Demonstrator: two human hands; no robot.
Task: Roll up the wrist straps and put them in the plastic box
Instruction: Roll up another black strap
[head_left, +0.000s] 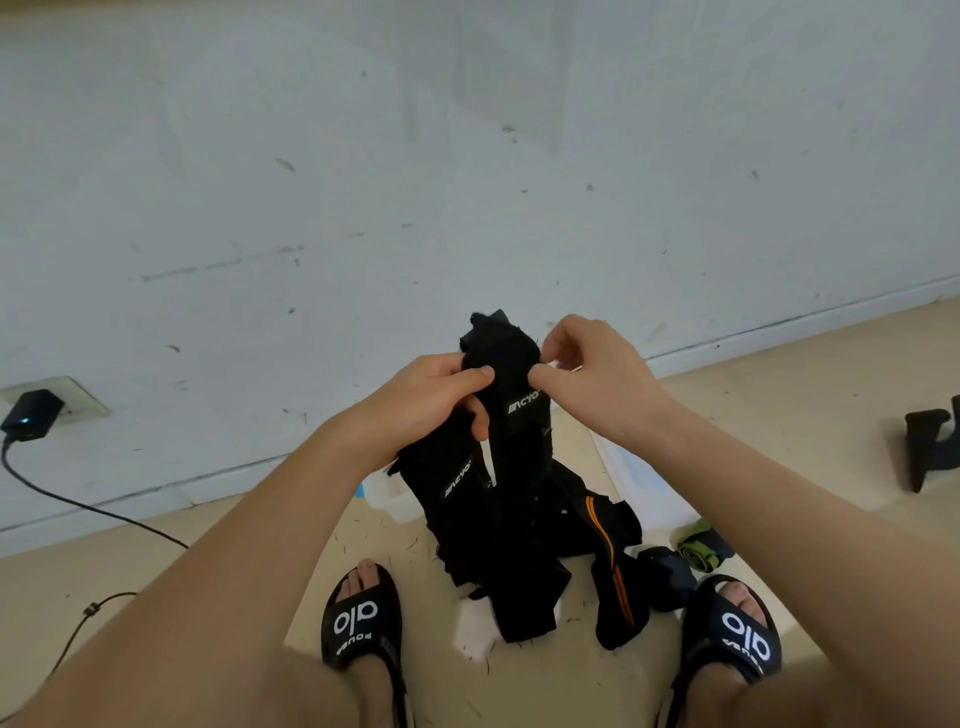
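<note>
Both hands hold a black wrist strap (511, 395) with white lettering up in front of me. My left hand (431, 400) pinches its left edge with thumb on top, and a second lettered black strap (452, 483) hangs below that hand. My right hand (587, 369) pinches the strap's right edge near the top. The straps' tails dangle onto a heap of black straps (519, 587) on the floor, one with orange stripes (613, 577). The clear plastic box (395, 499) lies on the floor behind the straps, mostly hidden.
My feet in black sandals (361, 623) (737, 629) flank the heap. Rolled green and dark straps (698, 548) lie at the right. A black object (930, 447) stands far right. A charger (31, 415) sits in a wall socket at left, its cable trailing over the floor.
</note>
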